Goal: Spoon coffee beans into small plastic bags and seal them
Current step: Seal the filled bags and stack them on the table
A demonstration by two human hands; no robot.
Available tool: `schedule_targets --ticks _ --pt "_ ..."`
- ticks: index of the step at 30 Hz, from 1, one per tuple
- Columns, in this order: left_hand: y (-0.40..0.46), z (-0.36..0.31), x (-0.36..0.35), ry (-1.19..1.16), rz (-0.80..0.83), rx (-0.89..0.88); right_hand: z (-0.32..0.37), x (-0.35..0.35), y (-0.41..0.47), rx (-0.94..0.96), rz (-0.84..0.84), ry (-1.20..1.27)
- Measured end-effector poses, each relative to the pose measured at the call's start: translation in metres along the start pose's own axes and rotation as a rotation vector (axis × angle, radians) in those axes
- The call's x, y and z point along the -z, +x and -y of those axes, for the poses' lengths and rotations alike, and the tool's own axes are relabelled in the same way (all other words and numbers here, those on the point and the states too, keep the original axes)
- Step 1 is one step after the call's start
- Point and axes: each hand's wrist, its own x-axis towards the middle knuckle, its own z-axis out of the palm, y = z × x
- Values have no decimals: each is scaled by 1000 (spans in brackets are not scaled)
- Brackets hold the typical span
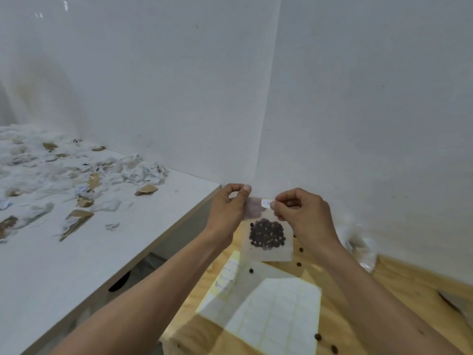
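Observation:
A small clear plastic bag (271,248) hangs in the air above the wooden table (399,285), with a dark cluster of coffee beans (267,233) in its lower half. My left hand (229,210) pinches the bag's top left corner. My right hand (300,210) pinches a small white label (265,202) against the bag's top edge. Below lies a sheet of blank white labels (276,319).
Loose coffee beans (318,336) are scattered on the wood. A white table (76,252) on the left carries torn paper and brown scraps (79,219). A crumpled clear bag (363,247) sits against the white wall at right.

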Motion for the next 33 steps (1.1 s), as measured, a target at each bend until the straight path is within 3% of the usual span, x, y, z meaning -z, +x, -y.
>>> schedule_targets --ticks 9,18,23,29,33 --pt "-10 0 -18 75 56 -12 -12 16 -3 29 -38 -12" --pt "-22 -8 -28 70 261 0 -22 25 -1 26 -79 17" --pt "-20 -4 -35 79 231 -25 -29 32 -1 3 -173 -95" --pt "-19 2 -43 2 266 5 -36 52 6 -205 33 216" --pt "-23 6 -51 38 250 32 -41 60 4 -147 4 220"
